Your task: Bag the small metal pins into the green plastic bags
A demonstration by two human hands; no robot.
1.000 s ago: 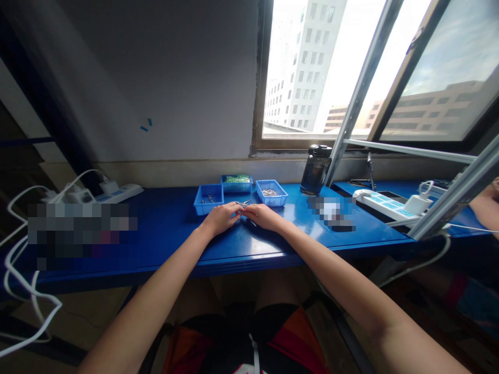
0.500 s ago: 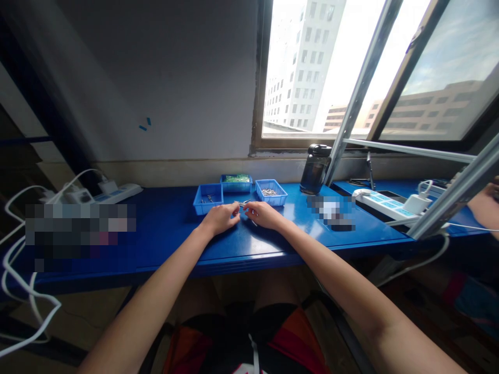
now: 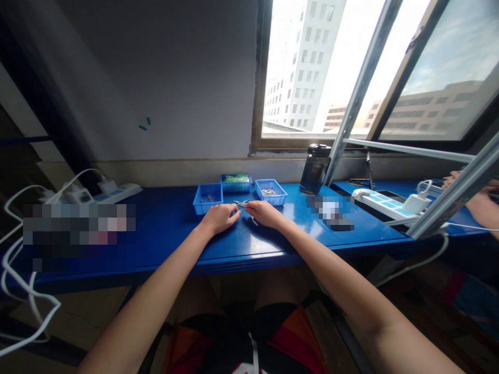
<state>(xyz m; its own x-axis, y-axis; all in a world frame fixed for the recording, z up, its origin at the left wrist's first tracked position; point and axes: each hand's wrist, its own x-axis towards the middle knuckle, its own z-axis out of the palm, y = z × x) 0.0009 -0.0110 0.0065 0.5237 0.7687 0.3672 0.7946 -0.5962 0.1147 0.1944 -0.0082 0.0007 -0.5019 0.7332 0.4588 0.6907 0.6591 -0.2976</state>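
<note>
My left hand (image 3: 220, 218) and my right hand (image 3: 262, 213) meet over the blue table, fingertips almost touching. Several thin, silvery metal pieces (image 3: 242, 203) show between and just beyond the fingers; their exact kind is too small to tell. Both hands are closed in a pinch on small thin metal pieces. Around them stand three blue trays: the left tray (image 3: 197, 209) holds a few dark slim pieces, the back tray (image 3: 236, 187) holds green-coloured items, and the right tray (image 3: 276, 200) holds many small metal pieces.
A dark bottle (image 3: 314, 170) stands by the window, with a blurred-out object (image 3: 331, 210) in front of it. Power strips (image 3: 384, 205) with cables lie right and left. A metal frame post (image 3: 448, 192) rises at the right; beyond it another person's hand (image 3: 463, 184) shows.
My fingers have shifted slightly around the thin metal pieces, and my right fingertips have curled a little. The other person's hand at the far right has come further into view. The trays stay put.
</note>
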